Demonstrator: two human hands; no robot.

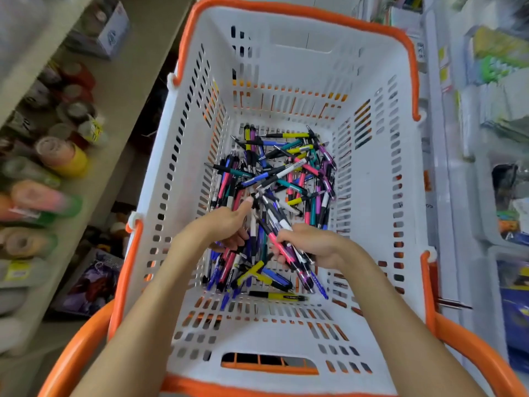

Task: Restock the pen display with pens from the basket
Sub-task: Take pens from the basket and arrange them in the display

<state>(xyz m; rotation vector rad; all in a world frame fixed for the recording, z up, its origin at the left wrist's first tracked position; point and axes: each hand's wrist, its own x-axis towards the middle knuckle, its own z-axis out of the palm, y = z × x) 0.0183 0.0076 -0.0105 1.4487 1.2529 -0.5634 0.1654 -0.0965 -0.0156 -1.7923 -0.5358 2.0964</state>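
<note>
A white slotted basket (372,196) with an orange rim and orange handles fills the middle of the head view. A loose heap of coloured pens (283,170) covers its floor: pink, blue, teal, purple, yellow and black. Both my hands are down inside the basket over the near part of the heap. My right hand (312,245) is closed around a small bunch of pens (279,224), pink, purple and white ones among them. My left hand (229,222) rests on the pile with fingers curled among the pens; what it grips is hidden under the palm.
On the left, beige shelves (134,90) carry rolls of coloured tape (61,156) and small boxes. On the right stands a white rack (446,196) of packaged stationery, blurred. The pen display itself cannot be made out.
</note>
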